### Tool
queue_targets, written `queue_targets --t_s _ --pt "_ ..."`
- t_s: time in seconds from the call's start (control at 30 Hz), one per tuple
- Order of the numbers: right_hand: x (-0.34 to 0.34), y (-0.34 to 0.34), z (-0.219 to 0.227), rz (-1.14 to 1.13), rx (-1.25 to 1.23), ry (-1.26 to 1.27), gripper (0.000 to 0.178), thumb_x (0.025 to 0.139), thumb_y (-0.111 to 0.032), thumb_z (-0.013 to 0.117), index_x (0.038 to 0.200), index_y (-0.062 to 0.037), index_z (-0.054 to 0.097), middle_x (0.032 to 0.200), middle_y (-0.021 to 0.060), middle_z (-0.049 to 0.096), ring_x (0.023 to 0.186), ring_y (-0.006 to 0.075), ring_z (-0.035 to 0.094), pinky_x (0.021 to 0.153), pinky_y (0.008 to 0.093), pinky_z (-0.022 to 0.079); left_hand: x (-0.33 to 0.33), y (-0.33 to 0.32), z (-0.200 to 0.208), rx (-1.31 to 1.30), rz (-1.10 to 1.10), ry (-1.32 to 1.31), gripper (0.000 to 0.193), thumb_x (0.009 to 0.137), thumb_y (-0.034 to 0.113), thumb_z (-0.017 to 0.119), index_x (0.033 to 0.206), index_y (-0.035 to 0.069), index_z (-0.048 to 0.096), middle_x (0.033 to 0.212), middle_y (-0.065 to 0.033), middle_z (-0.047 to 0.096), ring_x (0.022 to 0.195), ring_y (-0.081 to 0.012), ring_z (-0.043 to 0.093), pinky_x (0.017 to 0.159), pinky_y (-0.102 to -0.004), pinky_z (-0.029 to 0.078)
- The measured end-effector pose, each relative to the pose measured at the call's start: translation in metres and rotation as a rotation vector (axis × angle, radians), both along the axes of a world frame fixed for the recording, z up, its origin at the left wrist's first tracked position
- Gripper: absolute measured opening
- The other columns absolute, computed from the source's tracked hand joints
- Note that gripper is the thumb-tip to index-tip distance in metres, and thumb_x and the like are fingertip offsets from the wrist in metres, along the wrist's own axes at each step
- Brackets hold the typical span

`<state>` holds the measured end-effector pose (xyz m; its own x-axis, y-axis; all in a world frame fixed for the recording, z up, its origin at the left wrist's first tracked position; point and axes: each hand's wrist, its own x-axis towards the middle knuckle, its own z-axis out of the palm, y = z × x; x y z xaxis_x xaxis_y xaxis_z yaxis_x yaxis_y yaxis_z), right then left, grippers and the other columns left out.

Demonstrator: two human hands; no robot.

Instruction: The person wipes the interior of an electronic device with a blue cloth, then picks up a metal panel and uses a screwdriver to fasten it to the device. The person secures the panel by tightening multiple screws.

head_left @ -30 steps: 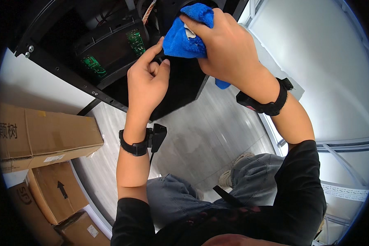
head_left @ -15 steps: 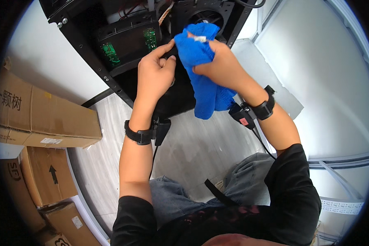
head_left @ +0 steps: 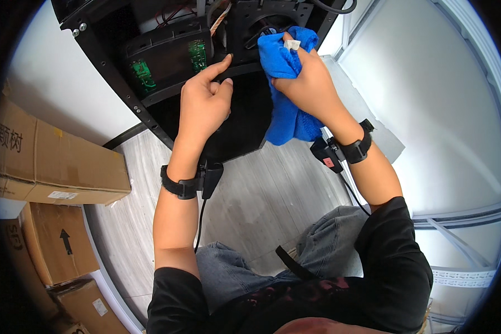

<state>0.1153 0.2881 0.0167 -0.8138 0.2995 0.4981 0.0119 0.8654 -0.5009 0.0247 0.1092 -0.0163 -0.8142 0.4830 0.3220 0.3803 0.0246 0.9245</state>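
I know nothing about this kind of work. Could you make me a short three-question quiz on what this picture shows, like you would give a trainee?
1. Multiple choice: what does the right hand grip? A) a blue cloth B) a screwdriver C) a cardboard box
2. True or false: the left hand holds the blue cloth too.
3. Fill in: the green circuit boards sit inside an open ____ machine frame.

Key
1. A. The cloth is bunched in the right hand and hangs below it.
2. False. The left hand is bare, its forefinger stretched out against the frame's inner bar.
3. black. Cardboard boxes lie on the floor to the left.
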Motion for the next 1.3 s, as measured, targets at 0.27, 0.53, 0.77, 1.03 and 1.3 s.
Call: queue_targets --t_s 0.27,0.53,0.77,1.03,1.3 --pt "0.007 -0.009 0.012 0.045 0.279 -0.208 0.073 0.066 -0.018 0.074 0.134 -0.0083 0.048 0.094 0.0208 0.058 0.082 0.0374 0.061 0.073 0.0407 0.052 -0.005 -0.001 -0.009 0.008 0.015 0.081 0.039 0.087 0.002 0.054 0.125 0.004 0.058 0.048 0.0041 0.048 0.042 -0.0026 0.043 0.045 -0.0205 0.037" --pt "0.012 0.006 0.035 -0.018 0.922 -0.213 0.051 0.058 -0.015 0.073 0.108 -0.0083 0.068 0.086 0.0124 0.053 0.076 0.0277 0.058 0.059 0.035 0.05 -0.005 0.001 -0.007 -0.021 0.025 0.124 0.038 0.087 0.002 0.054 0.125 0.004 0.058 0.048 0.0038 0.049 0.042 -0.0026 0.043 0.045 -0.0208 0.038" --pt "0.011 0.006 0.051 -0.15 1.094 -0.212 0.036 0.06 -0.014 0.071 0.096 -0.009 0.069 0.09 0.0115 0.053 0.081 0.0253 0.058 0.06 0.034 0.049 -0.007 -0.001 -0.008 -0.015 0.024 0.133 0.038 0.087 0.003 0.054 0.125 0.004 0.058 0.048 0.0038 0.049 0.041 -0.0027 0.043 0.045 -0.0205 0.038" --pt "0.004 -0.001 0.036 -0.01 0.492 -0.368 0.058 0.062 -0.017 0.069 0.119 -0.007 0.062 0.094 0.0195 0.056 0.085 0.0328 0.062 0.069 0.0389 0.052 -0.003 -0.001 -0.004 0.029 0.011 0.072 0.037 0.087 0.003 0.054 0.124 0.003 0.058 0.048 0.0037 0.049 0.042 -0.0031 0.043 0.046 -0.0206 0.038" --pt "0.019 -0.003 0.015 0.206 0.208 -0.122 0.068 0.064 -0.012 0.071 0.13 -0.019 0.054 0.102 0.0193 0.057 0.092 0.0396 0.06 0.081 0.0418 0.05 -0.007 -0.002 -0.006 -0.022 0.028 0.124 0.038 0.086 0.002 0.055 0.124 0.002 0.058 0.048 0.0036 0.049 0.042 -0.0033 0.044 0.046 -0.021 0.038"
